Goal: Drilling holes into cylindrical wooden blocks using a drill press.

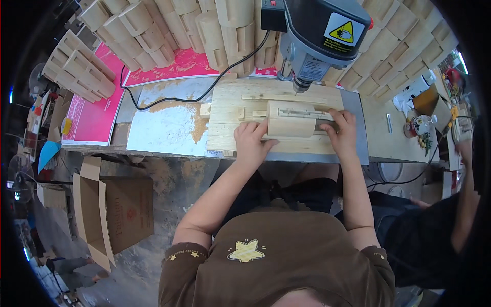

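An open cardboard box [125, 212] stands on the floor at far left. Above it on the bench [391, 138] lie a pink sheet [92, 123] and a pale, sawdust-strewn sheet [158, 130], with stacked wooden pieces [135, 25] behind. The left hand [252, 142] touches the left end of a slotted wooden cylinder [291, 125], thumb and fingers apart; the cylinder lies sideways on a wooden board [225, 130], before the drill press [322, 41]. The right hand [342, 132] is at the cylinder's right end, thumb and fingers likewise apart. I cannot tell whether either hand grips. Farther right is a clear bottle [420, 126].
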